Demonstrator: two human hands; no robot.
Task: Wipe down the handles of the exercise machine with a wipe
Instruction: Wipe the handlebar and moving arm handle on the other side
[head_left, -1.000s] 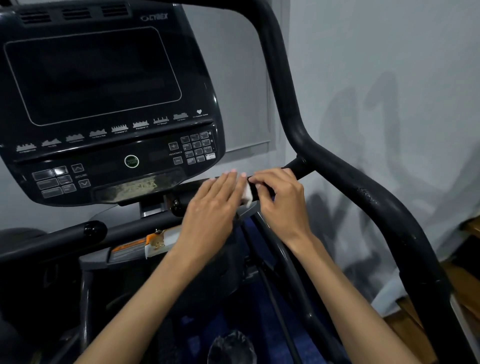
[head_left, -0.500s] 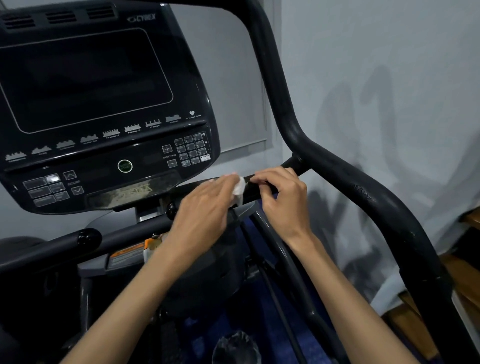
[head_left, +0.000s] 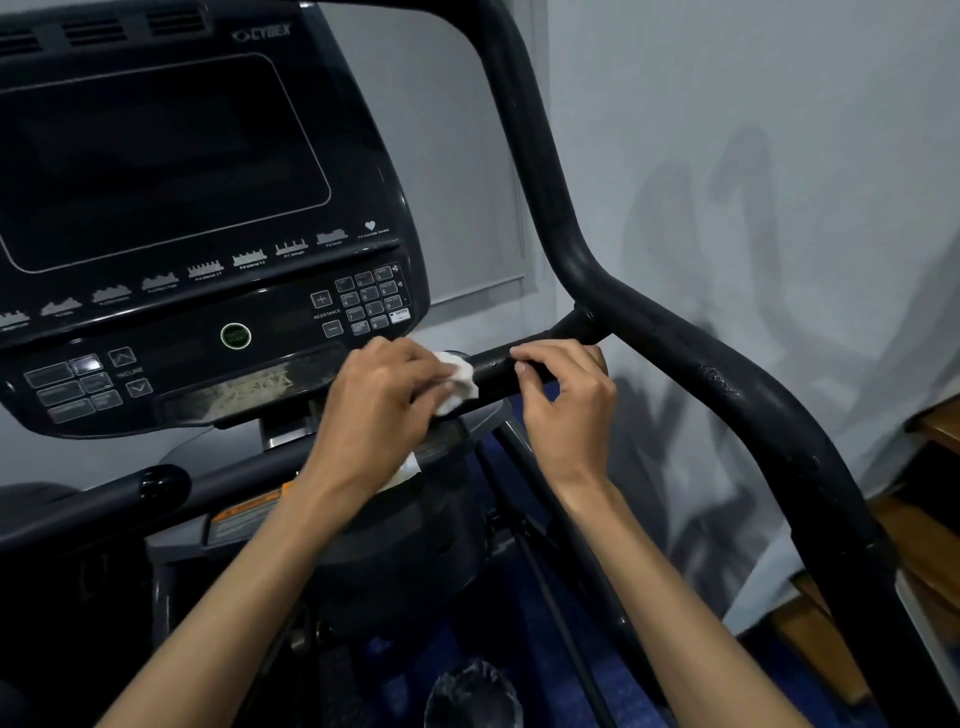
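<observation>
Since the earlier frames the left hand (head_left: 382, 400) has bunched the wipe (head_left: 457, 384) leftward along the crossbar handle (head_left: 519, 364), fingers clamped on it — mid-frame. Right hand (head_left: 566, 400) pinches the bar; wiping continues, next stroke rightward.

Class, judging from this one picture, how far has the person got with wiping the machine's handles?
Done: nothing can be confirmed; no handle looks visibly cleaner. In hand: the left hand holds the white wipe against the short crossbar handle, while the right hand grips that bar beside it. Left: probably the long curved side handle and the left bar, neither being touched.
</observation>
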